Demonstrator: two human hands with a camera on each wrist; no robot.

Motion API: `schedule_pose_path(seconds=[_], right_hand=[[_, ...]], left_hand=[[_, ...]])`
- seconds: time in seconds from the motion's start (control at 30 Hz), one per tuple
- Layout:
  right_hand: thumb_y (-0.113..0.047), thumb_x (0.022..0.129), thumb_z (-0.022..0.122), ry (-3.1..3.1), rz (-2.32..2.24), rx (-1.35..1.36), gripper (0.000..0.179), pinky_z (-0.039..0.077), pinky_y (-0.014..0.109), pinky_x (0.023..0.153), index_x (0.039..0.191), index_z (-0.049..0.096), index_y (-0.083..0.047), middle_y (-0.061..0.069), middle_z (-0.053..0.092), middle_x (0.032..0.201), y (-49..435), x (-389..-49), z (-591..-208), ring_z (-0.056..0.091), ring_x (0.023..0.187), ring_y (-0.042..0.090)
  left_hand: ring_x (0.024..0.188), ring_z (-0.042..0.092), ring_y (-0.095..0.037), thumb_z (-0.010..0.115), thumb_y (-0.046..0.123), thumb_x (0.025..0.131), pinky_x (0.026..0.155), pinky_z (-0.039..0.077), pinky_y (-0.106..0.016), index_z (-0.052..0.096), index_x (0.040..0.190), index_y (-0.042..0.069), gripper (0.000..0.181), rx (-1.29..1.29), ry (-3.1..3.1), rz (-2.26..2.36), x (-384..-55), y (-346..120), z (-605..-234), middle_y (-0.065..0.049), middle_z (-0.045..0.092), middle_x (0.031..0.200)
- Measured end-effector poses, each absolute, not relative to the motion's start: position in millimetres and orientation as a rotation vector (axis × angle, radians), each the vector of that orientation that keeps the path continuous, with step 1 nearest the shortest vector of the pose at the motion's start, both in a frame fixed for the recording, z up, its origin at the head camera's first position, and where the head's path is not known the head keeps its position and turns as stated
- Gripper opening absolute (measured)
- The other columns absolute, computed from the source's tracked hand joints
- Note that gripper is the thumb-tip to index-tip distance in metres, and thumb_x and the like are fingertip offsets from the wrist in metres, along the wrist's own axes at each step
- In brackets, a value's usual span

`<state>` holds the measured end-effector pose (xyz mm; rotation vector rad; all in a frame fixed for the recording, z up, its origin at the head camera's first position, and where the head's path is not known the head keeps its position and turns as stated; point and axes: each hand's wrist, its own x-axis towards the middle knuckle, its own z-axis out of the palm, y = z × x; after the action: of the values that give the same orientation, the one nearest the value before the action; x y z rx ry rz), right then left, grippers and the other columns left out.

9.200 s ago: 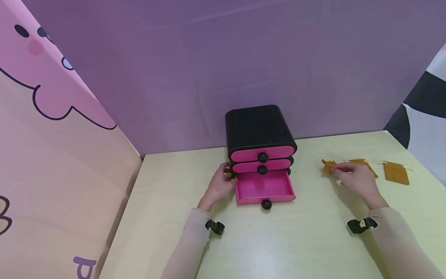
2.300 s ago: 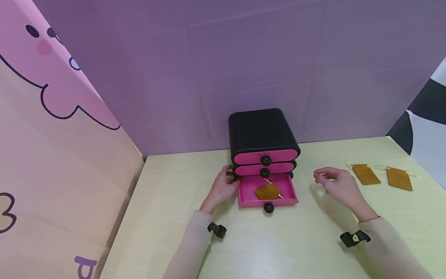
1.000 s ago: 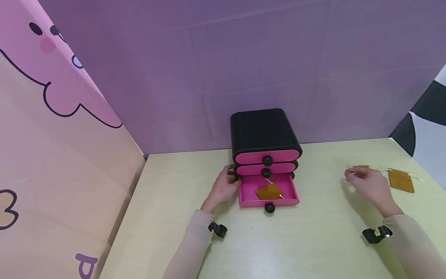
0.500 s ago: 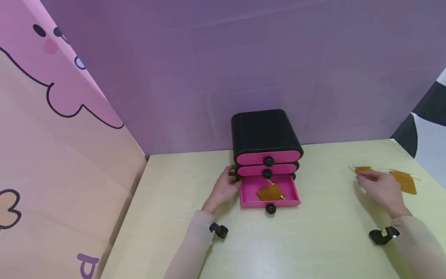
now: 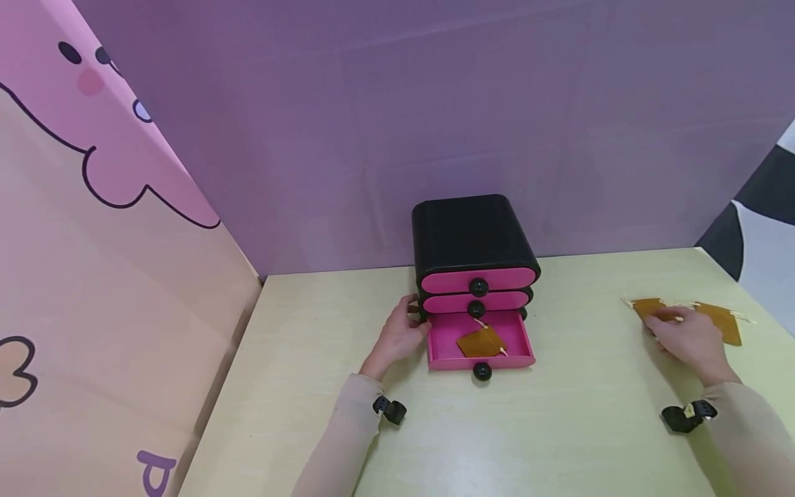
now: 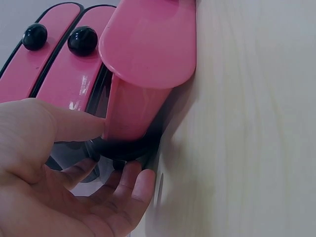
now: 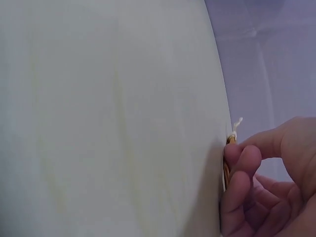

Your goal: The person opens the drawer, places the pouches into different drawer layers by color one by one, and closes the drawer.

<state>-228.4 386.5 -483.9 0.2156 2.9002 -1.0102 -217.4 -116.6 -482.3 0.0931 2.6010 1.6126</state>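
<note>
A black cabinet (image 5: 468, 231) with pink drawers stands by the back wall. Its bottom drawer (image 5: 448, 364) is pulled out, and a brown drawstring pouch (image 5: 479, 342) lies inside. At the cabinet's left side is my left hand (image 5: 396, 335); in the left wrist view its thumb (image 6: 81, 125) touches the drawer's side wall while the other fingers lie loosely bent beside the black body. On the right, my right hand (image 5: 691, 339) pinches a second brown pouch (image 5: 644, 306) at the table, partly covering it. The right wrist view shows that pouch (image 7: 228, 168) edge-on between thumb and fingers.
Another brown pouch (image 5: 723, 321) with white strings lies just right of my right hand, partly behind it. The two upper drawers (image 5: 444, 282) are closed. A purple wall (image 5: 348, 138) borders the pale table (image 5: 298, 345) at the back, a printed pink-and-beige panel (image 5: 93, 276) at left.
A pouch has come to lie in the drawer since the earliest frame. My right hand has moved right from beside the drawer to the second pouch and pinched it. My left hand has stayed put.
</note>
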Motion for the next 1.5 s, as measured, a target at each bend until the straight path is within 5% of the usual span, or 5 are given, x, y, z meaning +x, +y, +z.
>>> schedule_pose_path(seconds=[0.47, 1.2, 1.5], right_hand=[[-0.045, 0.108, 0.056, 2.848, -1.086, 0.297, 0.066, 0.056, 0.025, 0.058, 0.137, 0.058, 0.015, -0.003, 0.07, 0.078, 398, -240, -494, 0.065, 0.063, 0.011], [-0.038, 0.109, 0.053, 2.887, -0.968, 0.262, 0.058, 0.044, 0.029, 0.061, 0.134, 0.059, 0.014, 0.0, 0.067, 0.074, 396, -238, -492, 0.059, 0.069, 0.017], [-0.039, 0.11, 0.052, 2.875, -1.02, 0.271, 0.06, 0.049, 0.027, 0.059, 0.135, 0.059, 0.014, -0.001, 0.068, 0.078, 397, -233, -491, 0.059, 0.067, 0.012]], left_hand=[[0.122, 0.067, -0.036, 0.065, 0.013, 0.101, 0.105, 0.057, -0.049, 0.038, 0.16, 0.002, 0.065, 0.096, 2.606, 1.61, -218, -117, -482, -0.023, 0.058, 0.146], [0.12, 0.067, -0.035, 0.065, 0.012, 0.102, 0.103, 0.058, -0.048, 0.039, 0.16, 0.003, 0.064, 0.078, 2.608, 1.604, -216, -117, -481, -0.022, 0.058, 0.146], [0.12, 0.068, -0.036, 0.066, 0.011, 0.101, 0.102, 0.058, -0.048, 0.039, 0.159, 0.003, 0.064, 0.102, 2.598, 1.625, -217, -117, -481, -0.023, 0.058, 0.145]])
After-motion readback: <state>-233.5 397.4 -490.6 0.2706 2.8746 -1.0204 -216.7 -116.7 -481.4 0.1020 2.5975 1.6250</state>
